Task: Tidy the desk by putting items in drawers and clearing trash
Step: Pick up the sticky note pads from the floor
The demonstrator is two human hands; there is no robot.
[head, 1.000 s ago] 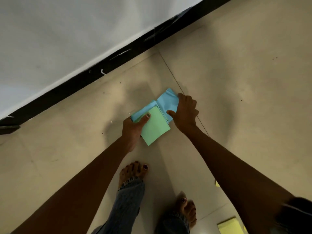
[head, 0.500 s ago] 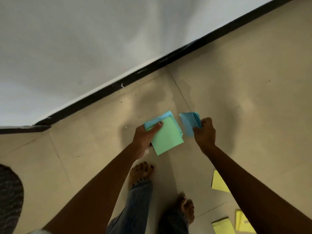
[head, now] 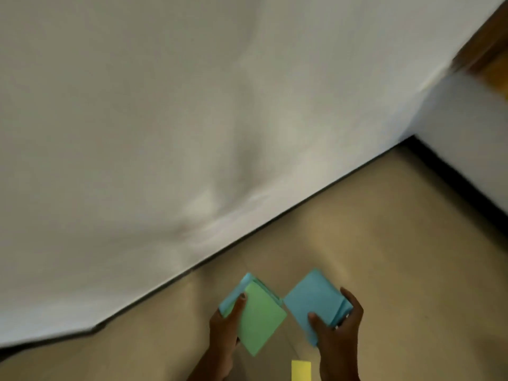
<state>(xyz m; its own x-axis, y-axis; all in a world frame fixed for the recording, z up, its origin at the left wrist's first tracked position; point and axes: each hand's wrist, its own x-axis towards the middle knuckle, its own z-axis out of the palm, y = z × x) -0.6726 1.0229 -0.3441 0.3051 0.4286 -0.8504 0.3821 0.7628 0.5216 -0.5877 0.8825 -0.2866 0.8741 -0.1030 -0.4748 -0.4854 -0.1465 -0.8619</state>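
Observation:
My left hand [head: 224, 324] grips a small stack of square paper notes, a green note [head: 261, 320] on top and blue ones under it. My right hand [head: 341, 329] holds a separate stack of blue notes [head: 313, 301], thumb on top. Both stacks are held above the beige tiled floor, side by side and nearly touching at their corners, near the bottom of the head view. A yellow note [head: 301, 370] lies on the floor below and between my hands.
A white wall [head: 192, 119] with a black skirting strip [head: 288, 213] fills most of the view. It meets a second wall at a corner at the right [head: 412, 137]. A brown wooden edge [head: 486, 45] shows at the top right.
The view has tilted up towards the wall and my feet have left the frame. My hands have moved apart, each with its own stack, and the blue stack now lies flatter in my right hand.

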